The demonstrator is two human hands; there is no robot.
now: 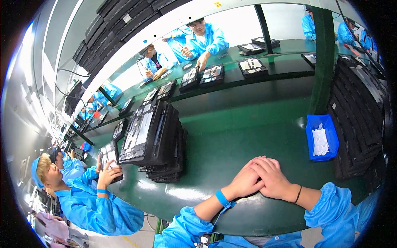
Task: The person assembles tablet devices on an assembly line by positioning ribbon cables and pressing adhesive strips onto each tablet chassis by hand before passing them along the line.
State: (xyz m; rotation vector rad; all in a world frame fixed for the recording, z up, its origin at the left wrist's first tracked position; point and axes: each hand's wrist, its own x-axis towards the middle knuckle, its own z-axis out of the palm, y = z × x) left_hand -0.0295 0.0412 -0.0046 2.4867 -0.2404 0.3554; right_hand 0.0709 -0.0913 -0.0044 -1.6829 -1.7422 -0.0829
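Blue sleeves (331, 206) were nearest to the camera, coming in from the lower edge. At the far left, a co-worker (91, 211) in blue smock and cap had both hands at a black tray (109, 153). Higher, overhead trays (109, 31) were piled in black layers, with one small white label (127, 18); its writing was too small to read. Next came a tall tray stack (165, 142), standing on the green table (231, 128), its top tray filled with flat silvery parts. Right of it, at the near side of the table, the left hand (244, 181), with a blue wristband (222, 199), and the right hand (275, 178), with a thin dark cord (298, 193), were folded together, right fingers over left. Whether something was between the palms, I could not tell. Nearest to them, farther right, stood a blue bin (316, 120) with white pieces (320, 142) inside. Just beside it rose black trays (355, 120) in a high pile, bearing a small pale label (334, 106), also unreadable.
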